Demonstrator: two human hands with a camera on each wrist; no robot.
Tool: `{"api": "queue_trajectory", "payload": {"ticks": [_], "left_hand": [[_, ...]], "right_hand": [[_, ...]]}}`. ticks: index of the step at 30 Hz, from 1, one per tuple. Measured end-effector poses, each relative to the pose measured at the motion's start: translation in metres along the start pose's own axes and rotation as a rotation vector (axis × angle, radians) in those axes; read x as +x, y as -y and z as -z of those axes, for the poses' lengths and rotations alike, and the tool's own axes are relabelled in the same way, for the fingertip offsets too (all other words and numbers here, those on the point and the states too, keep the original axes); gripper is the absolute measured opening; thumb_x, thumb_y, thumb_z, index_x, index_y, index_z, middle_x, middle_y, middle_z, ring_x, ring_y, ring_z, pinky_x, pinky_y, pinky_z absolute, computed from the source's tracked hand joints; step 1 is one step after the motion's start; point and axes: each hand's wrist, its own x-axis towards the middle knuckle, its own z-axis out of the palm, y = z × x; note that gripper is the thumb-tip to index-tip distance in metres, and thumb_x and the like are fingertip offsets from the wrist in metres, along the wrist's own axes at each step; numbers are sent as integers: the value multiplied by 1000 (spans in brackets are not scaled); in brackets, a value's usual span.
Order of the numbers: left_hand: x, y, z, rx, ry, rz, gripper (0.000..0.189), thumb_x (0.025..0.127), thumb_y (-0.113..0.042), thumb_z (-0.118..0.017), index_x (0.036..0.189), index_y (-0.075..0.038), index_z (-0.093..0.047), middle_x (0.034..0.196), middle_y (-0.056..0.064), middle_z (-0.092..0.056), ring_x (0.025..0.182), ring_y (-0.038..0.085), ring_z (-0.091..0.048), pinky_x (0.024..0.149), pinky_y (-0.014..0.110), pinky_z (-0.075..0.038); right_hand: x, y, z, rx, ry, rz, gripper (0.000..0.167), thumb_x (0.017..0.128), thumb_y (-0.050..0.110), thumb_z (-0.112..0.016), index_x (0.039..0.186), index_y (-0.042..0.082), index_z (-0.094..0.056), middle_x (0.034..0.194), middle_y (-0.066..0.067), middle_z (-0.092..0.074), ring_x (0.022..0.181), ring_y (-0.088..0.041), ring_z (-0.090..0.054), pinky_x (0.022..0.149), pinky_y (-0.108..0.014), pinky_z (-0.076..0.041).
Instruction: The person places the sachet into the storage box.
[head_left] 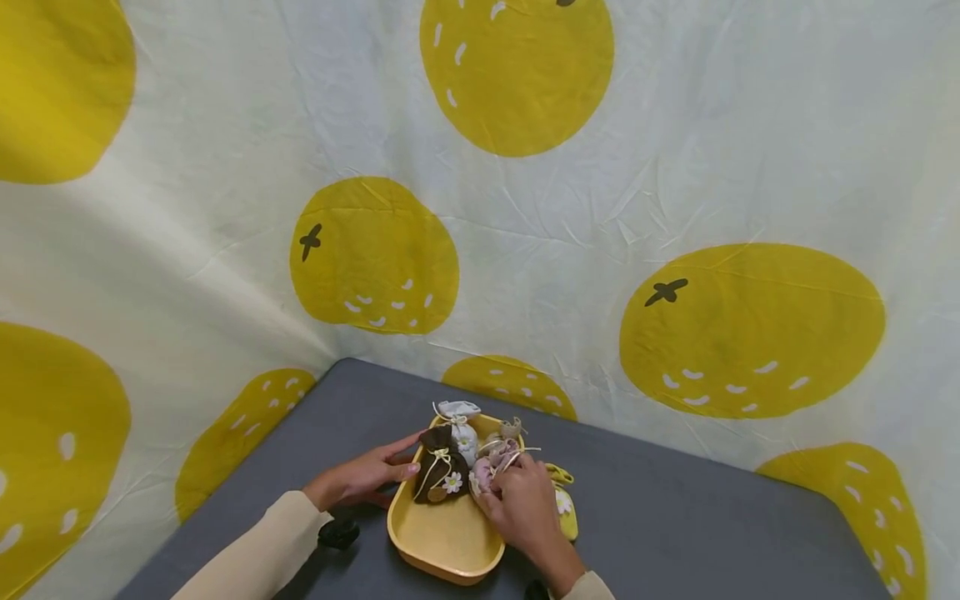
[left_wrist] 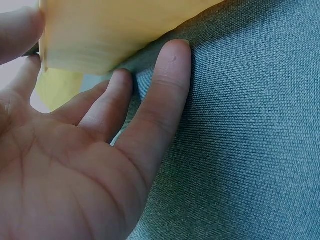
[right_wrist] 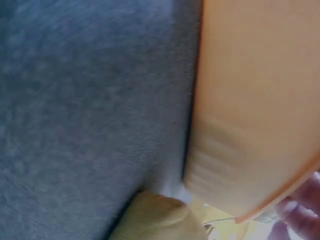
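Note:
A yellow tray holds several small drawstring pouches. Inside it, a dark brown pouch with a daisy leans at the left, beside a white pouch. Further right are a beige pouch and a pink pouch. My right hand reaches over the right rim and pinches the pink pouch, partly covering it. Along the tray's left side, my left hand touches the rim with the thumb. Its fingers extend fairly straight by the outer wall in the left wrist view.
Outside the tray on the right lies a yellow pouch with a daisy, close under my right wrist; its body also shows in the right wrist view. The grey table meets a fruit-print cloth behind and at the left.

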Motion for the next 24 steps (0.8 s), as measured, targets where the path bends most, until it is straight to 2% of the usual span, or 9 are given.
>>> {"api": "queue_trajectory", "payload": {"ticks": [5,9,12,17,20,24], "left_hand": [[0,0,0,-2,10,1,76,106,-33,-63,169,-29,-20,170,30,-21,154,55,-27,100,67,-53],[-2,-1,0,-4,12,-3,78,105,-33,-63,169,-27,-19,170,31,-19,154,56,-26,101,67,-52],[-3,0,0,-2,13,1,78,105,-32,-63,169,-26,-18,170,31,-18,154,56,-26,101,68,-52],[-2,0,2,16,4,11,79,105,-35,-64,169,-29,-19,171,29,-20,153,55,-29,101,67,-52],[0,-1,3,20,-2,12,78,105,-36,-64,169,-31,-19,171,28,-21,153,54,-31,102,68,-51],[0,-2,2,23,-3,17,78,105,-34,-64,169,-31,-19,171,28,-21,153,53,-32,102,67,-52]], "right_hand": [[1,1,10,76,114,-68,16,74,27,-88,61,25,-78,59,11,-66,74,-17,-56,66,-34,-44],[4,-2,22,191,146,-141,12,74,20,-88,67,21,-79,67,10,-67,78,-14,-56,70,-31,-45],[4,-9,29,260,154,-201,12,74,14,-88,70,21,-79,75,10,-72,83,-14,-61,76,-33,-50],[2,-33,42,317,196,-367,7,80,11,-86,85,14,-82,87,2,-79,89,-20,-70,83,-42,-56],[-2,-52,52,359,248,-487,14,84,10,-85,97,9,-82,94,-4,-80,90,-24,-73,80,-44,-59],[-12,-78,65,430,344,-658,18,86,11,-83,103,6,-80,99,-8,-79,92,-24,-73,77,-42,-60]]}}
